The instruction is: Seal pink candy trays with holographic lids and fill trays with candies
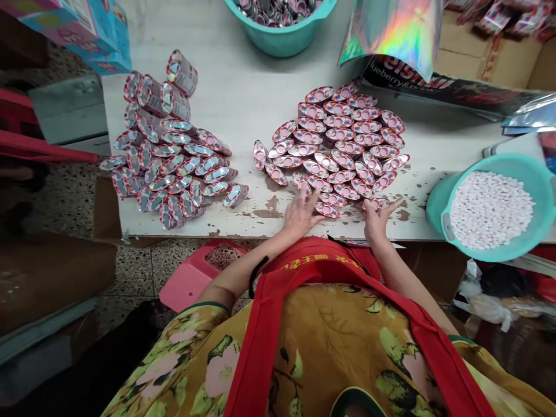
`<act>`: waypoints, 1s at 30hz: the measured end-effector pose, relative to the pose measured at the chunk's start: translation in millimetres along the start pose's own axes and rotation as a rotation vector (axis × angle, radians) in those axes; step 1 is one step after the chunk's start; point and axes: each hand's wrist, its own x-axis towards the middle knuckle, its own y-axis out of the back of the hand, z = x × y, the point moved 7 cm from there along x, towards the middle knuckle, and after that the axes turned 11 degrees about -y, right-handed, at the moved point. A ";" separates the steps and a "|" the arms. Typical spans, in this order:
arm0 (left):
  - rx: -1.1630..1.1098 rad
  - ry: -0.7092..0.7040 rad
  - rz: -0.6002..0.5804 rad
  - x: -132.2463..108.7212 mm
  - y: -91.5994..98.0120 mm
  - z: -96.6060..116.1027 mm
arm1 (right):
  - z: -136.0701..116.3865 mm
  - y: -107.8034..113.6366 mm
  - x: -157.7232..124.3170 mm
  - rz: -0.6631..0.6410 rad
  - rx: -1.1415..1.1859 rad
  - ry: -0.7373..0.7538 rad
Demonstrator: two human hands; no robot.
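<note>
A cluster of open oval pink-rimmed containers (343, 142) stands upright on the worn white table (243, 104). My left hand (301, 213) rests flat at the cluster's near edge, fingers spread and touching the closest containers. At the near right edge my right hand (377, 219) also has its fingers stretched out against a container. To the left lies a heap of closed shiny containers (169, 153), lying on their sides.
A teal basin of small white pellets (490, 208) sits at the table's right edge. Another teal basin (282, 23) holding containers is at the back. A holographic bag (395, 29) and cardboard boxes lie back right. A pink stool (195, 278) is below.
</note>
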 end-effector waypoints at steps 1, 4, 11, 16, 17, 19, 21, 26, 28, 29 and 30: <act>-0.015 0.020 0.042 4.6 21.4 -15.8 | 2.3 8.8 -7.0 -0.038 0.019 -0.023; -0.069 0.169 0.321 26.9 81.2 -81.0 | 14.5 41.0 -30.1 -0.166 0.001 -0.080; -0.200 0.503 0.640 52.0 59.8 -111.1 | 31.6 48.0 -81.7 -0.453 -0.471 0.176; -0.224 0.692 0.683 37.3 10.3 -62.3 | 33.1 34.5 -76.6 -0.364 -0.545 0.039; -0.243 0.713 0.663 38.5 3.5 -59.0 | 31.4 34.5 -74.5 -0.355 -0.542 0.024; -0.286 0.721 0.630 42.1 -3.9 -57.4 | 26.5 36.9 -70.5 -0.352 -0.499 0.009; -0.304 0.688 0.626 41.0 0.2 -56.9 | 20.0 40.8 -66.8 -0.357 -0.423 0.008; -0.146 0.316 0.525 19.3 48.5 -14.3 | -4.1 41.2 -62.9 -0.388 -0.368 0.043; -0.152 0.048 0.275 19.4 52.8 22.4 | -21.1 34.1 -66.9 -0.415 -0.392 0.096; -0.167 -0.069 0.115 19.9 48.9 40.1 | -31.1 29.1 -70.4 -0.437 -0.391 0.130; -0.177 -0.156 -0.046 19.6 42.9 54.3 | -41.2 23.9 -74.5 -0.462 -0.381 0.166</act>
